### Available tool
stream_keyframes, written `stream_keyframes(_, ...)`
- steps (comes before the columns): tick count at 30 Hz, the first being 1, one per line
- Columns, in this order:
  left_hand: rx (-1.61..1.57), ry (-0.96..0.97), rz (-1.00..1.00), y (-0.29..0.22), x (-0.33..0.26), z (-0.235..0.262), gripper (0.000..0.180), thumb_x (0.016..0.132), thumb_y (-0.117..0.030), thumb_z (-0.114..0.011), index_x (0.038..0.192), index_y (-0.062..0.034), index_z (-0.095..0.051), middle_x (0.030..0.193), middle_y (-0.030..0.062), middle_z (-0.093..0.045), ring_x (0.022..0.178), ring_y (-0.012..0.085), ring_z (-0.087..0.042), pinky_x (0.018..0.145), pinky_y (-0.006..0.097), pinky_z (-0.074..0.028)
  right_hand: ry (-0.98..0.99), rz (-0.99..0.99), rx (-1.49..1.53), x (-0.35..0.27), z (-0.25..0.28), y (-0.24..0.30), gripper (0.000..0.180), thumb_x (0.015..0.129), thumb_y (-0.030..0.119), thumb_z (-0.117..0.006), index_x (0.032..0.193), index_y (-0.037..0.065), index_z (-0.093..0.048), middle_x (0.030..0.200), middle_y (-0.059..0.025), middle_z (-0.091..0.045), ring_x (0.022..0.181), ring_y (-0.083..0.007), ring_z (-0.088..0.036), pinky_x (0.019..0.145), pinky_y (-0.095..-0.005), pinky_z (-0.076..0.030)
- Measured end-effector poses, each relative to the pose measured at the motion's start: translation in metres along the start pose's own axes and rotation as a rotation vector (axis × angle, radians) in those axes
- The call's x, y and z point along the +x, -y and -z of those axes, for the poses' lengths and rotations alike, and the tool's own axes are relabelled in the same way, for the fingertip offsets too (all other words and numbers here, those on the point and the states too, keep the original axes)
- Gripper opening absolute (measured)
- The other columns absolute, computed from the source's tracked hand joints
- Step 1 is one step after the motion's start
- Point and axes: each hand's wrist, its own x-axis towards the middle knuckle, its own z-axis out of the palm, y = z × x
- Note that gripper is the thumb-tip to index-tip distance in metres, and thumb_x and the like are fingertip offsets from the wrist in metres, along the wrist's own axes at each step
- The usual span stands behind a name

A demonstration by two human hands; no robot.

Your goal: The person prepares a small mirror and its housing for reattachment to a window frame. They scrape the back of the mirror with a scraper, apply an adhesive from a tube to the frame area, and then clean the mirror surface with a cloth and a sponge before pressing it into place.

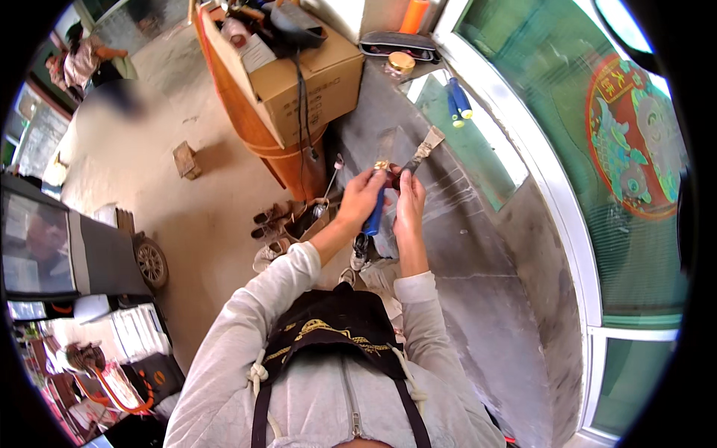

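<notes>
My left hand (360,198) is closed around a tool with a blue handle (374,216); the handle sticks out below the fingers. A small gold-coloured part shows above its knuckles, but the tool's far end is hard to make out. Just beside it, my right hand (408,205) grips a putty knife (427,145) with a dark handle. Its blade points away to the upper right and looks worn and crusted. The two hands nearly touch in front of the grey ledge (478,299). Two blue-handled tools (458,101) lie on a pale green glass pane (441,112) farther off.
Beyond my hands stands an open cardboard box (321,93) on an orange-brown drum (295,160), with a cable hanging down. A gold-lidded jar (401,63) and a dark case (396,46) sit by the window frame (556,175). Shoes (272,220) and a wooden block (186,160) lie on the floor.
</notes>
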Motion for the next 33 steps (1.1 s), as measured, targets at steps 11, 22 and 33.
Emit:
stream_keyframes(11,0.004,-0.06,0.191,0.054,-0.13,0.186,0.056,0.099,-0.022,-0.052,0.149,-0.0054,-0.031,0.094,0.0033,-0.061,0.062,0.0087,-0.054,0.053,0.021,-0.045,0.417,-0.272,-0.216,-0.099,-0.031,-0.052,0.028,0.104,0.024,-0.041,0.099,0.002,-0.057,0.062,-0.0013,-0.052,0.047,-0.0084,-0.046,0.044,-0.0238,-0.039)
stream_keyframes(22,0.675,-0.626,-0.057,0.063,-0.23,0.191,0.045,0.089,-0.02,-0.06,0.132,-0.0059,-0.054,0.091,0.024,-0.066,0.081,0.0424,-0.062,0.074,0.042,-0.049,0.91,0.243,-0.905,-0.182,-0.13,-0.094,0.021,0.099,0.021,-0.047,0.094,0.002,-0.052,0.071,-0.0274,-0.061,0.067,-0.0491,-0.058,0.055,-0.0554,-0.041)
stream_keyframes(33,-0.525,-1.058,-0.241,0.065,-0.349,0.299,0.034,0.101,-0.024,-0.047,0.121,0.0022,-0.055,0.095,0.0102,-0.068,0.054,0.01,-0.056,0.048,0.023,-0.046,1.411,0.233,-0.58,-0.294,-0.222,-0.103,0.027,0.098,0.023,-0.047,0.087,0.0,-0.056,0.074,-0.0239,-0.062,0.07,-0.0438,-0.06,0.058,-0.0469,-0.044)
